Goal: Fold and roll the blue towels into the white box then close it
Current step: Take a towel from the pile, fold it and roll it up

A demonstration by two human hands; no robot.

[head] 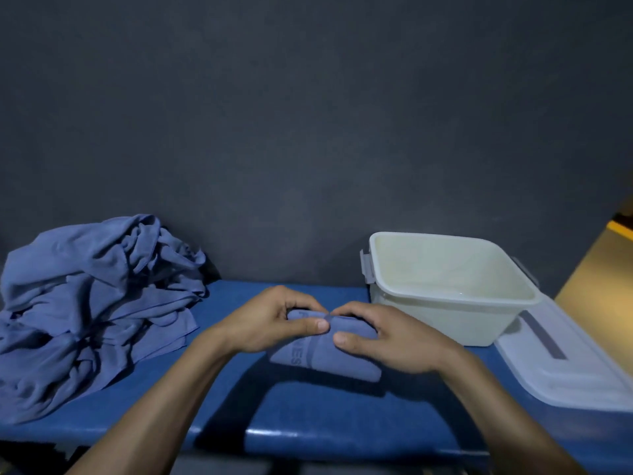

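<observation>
Both hands are curled over one folded blue cloth towel [325, 351] lying on the glossy blue tabletop [308, 413] directly under them: the left hand [274, 320] grips its far left end with the thumb laid along the near side of the roll, and the right hand [380, 334] grips the far right end, thumb tip pressed to the cloth, the two sets of fingertips almost meeting at the middle. The far portion looks already turned into a roll while a flat folded flap with raised lettering lies toward the person, so the rolling seems partway through. The cloth appears thin, soft and light, with no stiffness of its own; it will likely spring loose if released, so holding it across the whole width with both hands, fingers over the top and thumbs underneath at the seam, seems the safest grip, then carrying it pinched around the middle. Well off beyond the left hand sits a crumpled heap of blue towels [92, 303] not yet folded. Just beyond the right hand stands the open white plastic box [448, 289] with grey side clips, apparently empty, and its translucent white lid [565, 358] lies flat on the table further right, touching or just beside the box.
</observation>
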